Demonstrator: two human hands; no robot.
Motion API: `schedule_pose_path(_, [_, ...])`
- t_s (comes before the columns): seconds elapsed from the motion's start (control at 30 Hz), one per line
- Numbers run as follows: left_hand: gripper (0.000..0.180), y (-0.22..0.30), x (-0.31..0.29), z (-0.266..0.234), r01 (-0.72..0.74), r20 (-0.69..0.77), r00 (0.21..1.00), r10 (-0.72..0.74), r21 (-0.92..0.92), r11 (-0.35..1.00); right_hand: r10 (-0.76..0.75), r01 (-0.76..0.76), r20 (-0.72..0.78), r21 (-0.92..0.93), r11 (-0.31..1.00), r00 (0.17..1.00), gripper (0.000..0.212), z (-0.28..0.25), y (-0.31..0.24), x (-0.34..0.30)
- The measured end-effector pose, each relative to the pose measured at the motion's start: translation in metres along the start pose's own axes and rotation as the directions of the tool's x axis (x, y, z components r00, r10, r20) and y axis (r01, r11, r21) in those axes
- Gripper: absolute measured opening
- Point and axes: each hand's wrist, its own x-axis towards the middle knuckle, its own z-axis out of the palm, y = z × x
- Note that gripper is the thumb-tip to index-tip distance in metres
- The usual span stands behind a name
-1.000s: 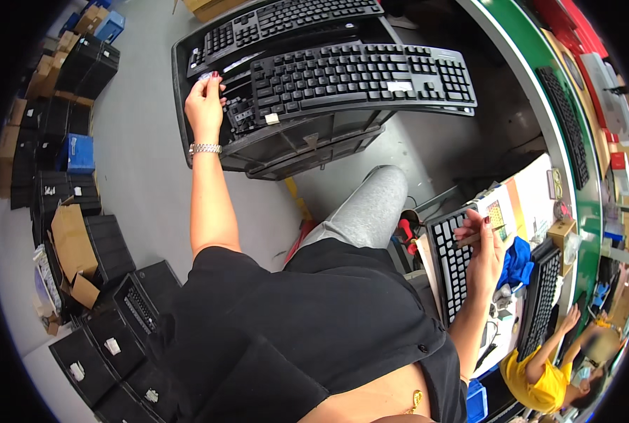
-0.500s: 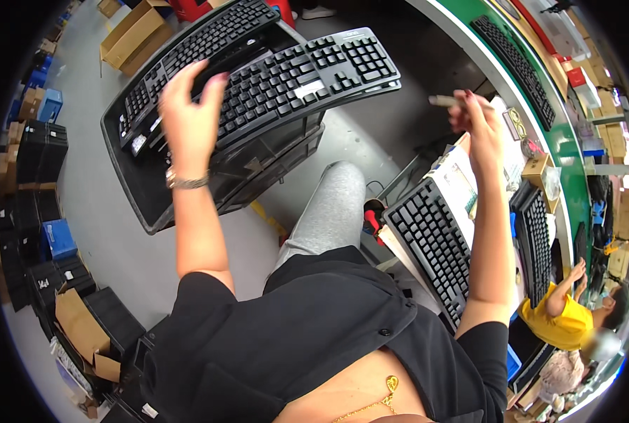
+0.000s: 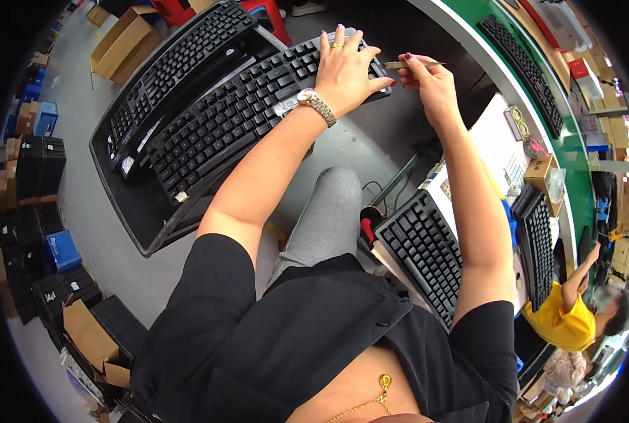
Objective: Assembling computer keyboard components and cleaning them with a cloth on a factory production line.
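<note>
Black keyboard (image 3: 258,116) lies atop a black tray (image 3: 127,204), long axis running from the tray's near-left corner up to its far-right corner, keys up. Left hand (image 3: 346,67): arm stretched fwd, palm down on the keyboard's far-right end, fingers spread flat on the keys, not gripping. Right hand (image 3: 427,77): arm raised just right of that end, thumb & fingers pinched on a thin stick-like tool (image 3: 412,64), its long axis roughly level; can't tell the tool's kind. 2nd black keyboard (image 3: 180,70) sits just beyond the first, parallel.
</note>
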Motion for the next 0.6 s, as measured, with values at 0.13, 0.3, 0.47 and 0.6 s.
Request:
schedule_pose_path(0.13, [0.055,-0.005,-0.002,0.01,0.012,0.03,0.999,-0.011,-0.014,1.0,-0.015,0.016,0.019,-0.064,0.998,1.0,0.026,0.004,0.002,0.0])
schedule_pose_path(0.3, [0.053,-0.009,-0.002,0.012,-0.015,0.014,1.0,0.016,-0.056,0.998,-0.037,0.039,0.02,-0.094,0.995,0.999,0.024,0.007,0.003,0.009])
schedule_pose_path(0.47, [0.05,-0.01,-0.004,0.012,-0.015,0.016,1.0,0.016,-0.056,0.998,0.16,-0.157,-0.007,0.158,0.975,0.987,0.022,0.003,0.007,0.015])
schedule_pose_path(0.6, [0.05,-0.01,-0.003,0.012,-0.031,0.033,0.999,0.032,-0.026,0.999,0.343,-0.286,-0.135,0.325,0.902,0.929,0.021,0.009,0.011,0.014])
